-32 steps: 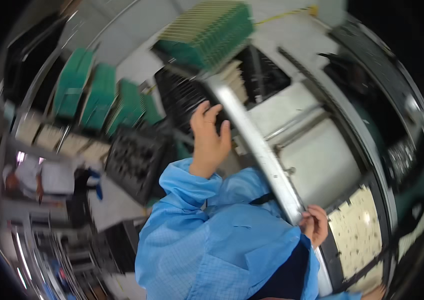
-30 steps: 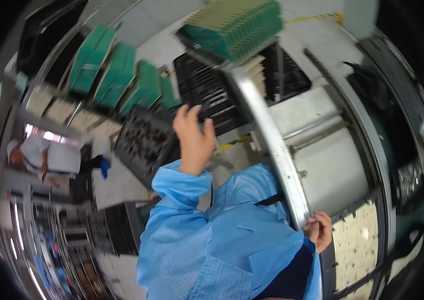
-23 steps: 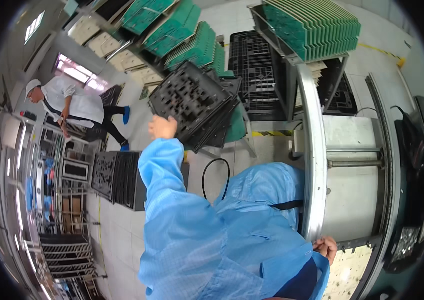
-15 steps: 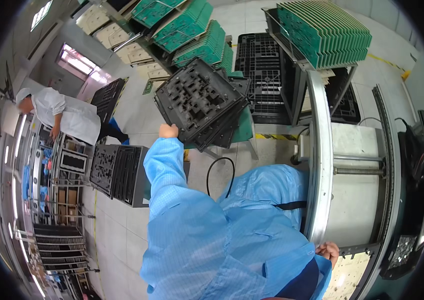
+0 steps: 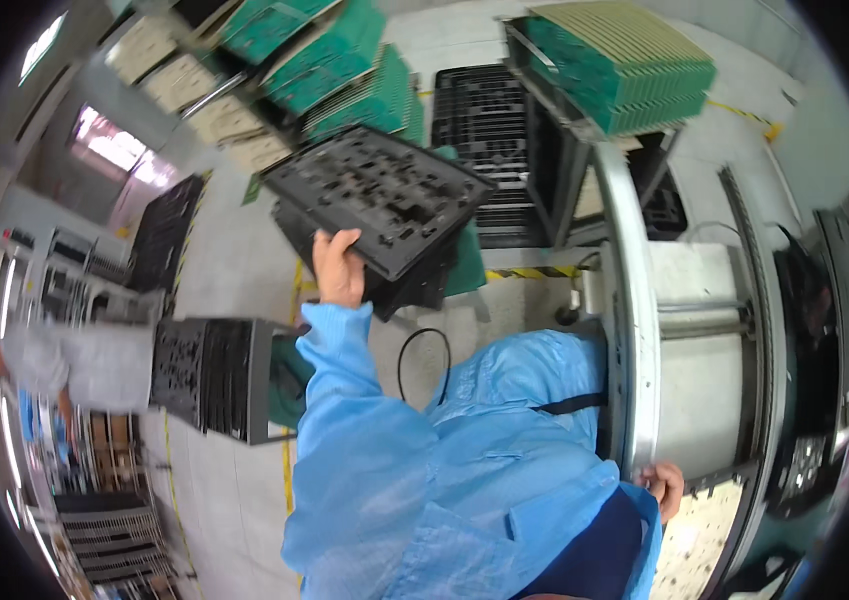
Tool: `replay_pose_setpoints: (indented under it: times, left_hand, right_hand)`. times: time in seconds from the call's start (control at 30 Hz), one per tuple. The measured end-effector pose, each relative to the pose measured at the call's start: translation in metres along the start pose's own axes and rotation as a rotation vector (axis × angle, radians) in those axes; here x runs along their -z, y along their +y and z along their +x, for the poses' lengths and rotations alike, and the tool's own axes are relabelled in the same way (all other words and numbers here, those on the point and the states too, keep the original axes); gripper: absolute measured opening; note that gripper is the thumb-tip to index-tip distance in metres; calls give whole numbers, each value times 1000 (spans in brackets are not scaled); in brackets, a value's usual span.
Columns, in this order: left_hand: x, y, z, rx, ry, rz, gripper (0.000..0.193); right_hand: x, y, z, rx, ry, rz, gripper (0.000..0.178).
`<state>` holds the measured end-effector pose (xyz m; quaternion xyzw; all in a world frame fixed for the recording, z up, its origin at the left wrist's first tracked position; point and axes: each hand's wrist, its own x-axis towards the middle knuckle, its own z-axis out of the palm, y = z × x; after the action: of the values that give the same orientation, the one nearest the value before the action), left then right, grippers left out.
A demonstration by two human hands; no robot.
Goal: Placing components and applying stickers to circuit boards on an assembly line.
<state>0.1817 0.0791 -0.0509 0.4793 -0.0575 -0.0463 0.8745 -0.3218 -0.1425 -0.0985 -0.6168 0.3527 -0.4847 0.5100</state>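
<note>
My left hand [image 5: 340,268], arm stretched forward, is closed on the near edge of a black slotted tray [image 5: 374,190]. This tray is the top one of a stack of similar black trays [image 5: 294,235], and it sits turned and tilted against those below. The stack rests on a green-topped stand [image 5: 466,265]. My right hand [image 5: 664,490] is low on the right, fingers curled beside the end of a long metal rail [image 5: 628,400]. A cream board [image 5: 696,535] in a dark frame lies next to it. Whatever those fingers hold, if anything, is hidden.
Green boards in racks [image 5: 634,75] stand at the back, with a black pallet [image 5: 479,150] between them. More black trays [image 5: 229,375] stand at left beside a person in white [image 5: 94,365]. A black cable loop [image 5: 402,360] hangs before my legs.
The top tray has turned and shifted toward me on its stack, with my left hand now further over its edge. My view has swung, and the person in white appears lower. My right hand stays put.
</note>
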Motion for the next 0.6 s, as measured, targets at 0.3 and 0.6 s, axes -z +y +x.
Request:
replay_pose_setpoints:
  times: [0.3,0.6]
  left_hand:
    - [-95,-20,-74,135,-402,-161,65]
    - [-184,-91,-151,105,-1131,-102,79]
  right_hand:
    - [-124,-59,54,-246,-548,379,69]
    - [-135,-58,56,-316,19,1104,89]
